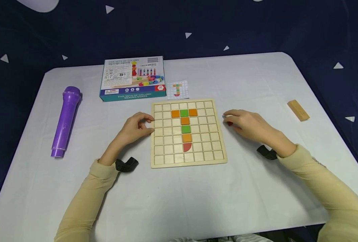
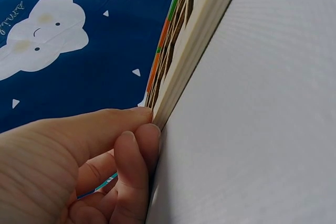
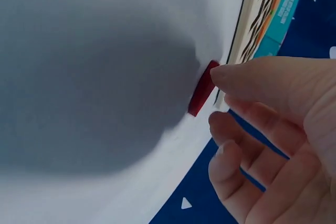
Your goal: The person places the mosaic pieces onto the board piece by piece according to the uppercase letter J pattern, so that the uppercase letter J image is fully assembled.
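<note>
A pale wooden grid board (image 1: pixel 170 161) lies on the table, with orange, green and red flat pieces in some of its squares. On its left edge, my left hand (image 1: pixel 134 128) holds the rim with thumb and fingertips; the left wrist view shows the thumb (image 2: pixel 105 129) against the board's side. Just off the right edge, my right hand (image 1: pixel 248 125) pinches a small red piece (image 3: pixel 203 88) at the thumb tip, mostly hidden by the fingers in the head view. On the board, a red quarter-round piece (image 1: pixel 187 147) sits below an orange square (image 1: pixel 186 137).
Behind the board are a boxed bead set (image 1: pixel 132 79) and a small pattern card (image 1: pixel 178 90) showing a coloured shape. A purple microphone-shaped tube (image 1: pixel 65 122) lies at the left. A wooden block (image 1: pixel 298 110) lies at the far right of the white table (image 1: pixel 173 201).
</note>
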A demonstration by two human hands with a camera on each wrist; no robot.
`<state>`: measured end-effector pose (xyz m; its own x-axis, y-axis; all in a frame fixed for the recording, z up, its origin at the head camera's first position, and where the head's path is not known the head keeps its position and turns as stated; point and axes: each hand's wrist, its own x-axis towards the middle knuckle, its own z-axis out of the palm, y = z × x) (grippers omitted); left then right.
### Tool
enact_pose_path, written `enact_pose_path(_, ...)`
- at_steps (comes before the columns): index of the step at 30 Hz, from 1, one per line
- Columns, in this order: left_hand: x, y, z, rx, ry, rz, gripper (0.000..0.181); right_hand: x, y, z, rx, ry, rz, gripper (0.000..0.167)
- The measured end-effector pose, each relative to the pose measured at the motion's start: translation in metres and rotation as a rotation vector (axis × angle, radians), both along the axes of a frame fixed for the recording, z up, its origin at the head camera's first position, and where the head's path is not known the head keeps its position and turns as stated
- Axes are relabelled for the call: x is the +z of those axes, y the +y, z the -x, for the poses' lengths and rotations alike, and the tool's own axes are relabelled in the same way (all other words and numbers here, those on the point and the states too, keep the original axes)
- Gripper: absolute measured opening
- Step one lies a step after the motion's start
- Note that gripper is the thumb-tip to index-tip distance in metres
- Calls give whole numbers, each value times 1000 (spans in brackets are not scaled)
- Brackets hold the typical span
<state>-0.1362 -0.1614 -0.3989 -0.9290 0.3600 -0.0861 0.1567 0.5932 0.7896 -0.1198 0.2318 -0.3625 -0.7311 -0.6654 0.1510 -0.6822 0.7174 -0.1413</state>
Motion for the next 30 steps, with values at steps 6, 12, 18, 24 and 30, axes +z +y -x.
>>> enact_pose_path(6, -1, 0, 0, 2, -6, 1, 35, -3, 6, 2, 15, -39, 5, 24)
enact_pose_path(12, 0, 0, 0, 9, -12, 0, 34, -5, 11, 4, 13, -35, 8, 24)
enact_pose_path(18, 0, 1, 0, 9, -13, -2, 34, -6, 16, 5, 7, -35, 19, 18)
enact_pose_path(24, 0, 1, 0, 7, -22, -9, 34, -8, 18, 7, 28, -84, 69, 16)
enact_pose_path(30, 0, 0, 0, 7, -27, -13, 34, -8, 20, 8, 73, -123, 113, 21)
